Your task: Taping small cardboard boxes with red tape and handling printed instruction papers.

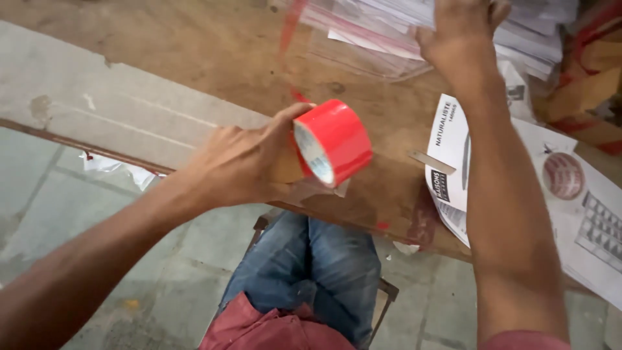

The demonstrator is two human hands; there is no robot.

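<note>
While the person sits at a worn wooden table point(194, 58), both arms reach out over it.

Left hand: the left hand point(236, 165) is in the middle of the frame, with its fingers curled tight around a roll of red tape point(334, 142).

Tape roll: it sits just above the near edge of the table, tipped so its white inside ring faces the camera.

Tape strip: a thin red strip point(291, 29) runs up from the roll toward the top middle of the frame, and it looks blurry.

Right hand: the right hand point(460, 32) is at the top right of the frame, lying on a stack of clear plastic bags point(369, 39) with red edges. I cannot tell how its fingers are set, because the top of the frame cuts them off.

Papers: white printed sheets point(570, 194) lie on the right side of the table, under and beside the right arm.

Small strip: a little flat tan strip point(431, 161) lies on the table, touching the edge of the papers.

Legs: blue jeans point(311, 259) show at the bottom middle, under the table edge.

Shirt: a red shirt point(259, 327) shows at the very bottom.

Floor: the grey floor point(78, 214) fills the lower left of the frame.
</note>
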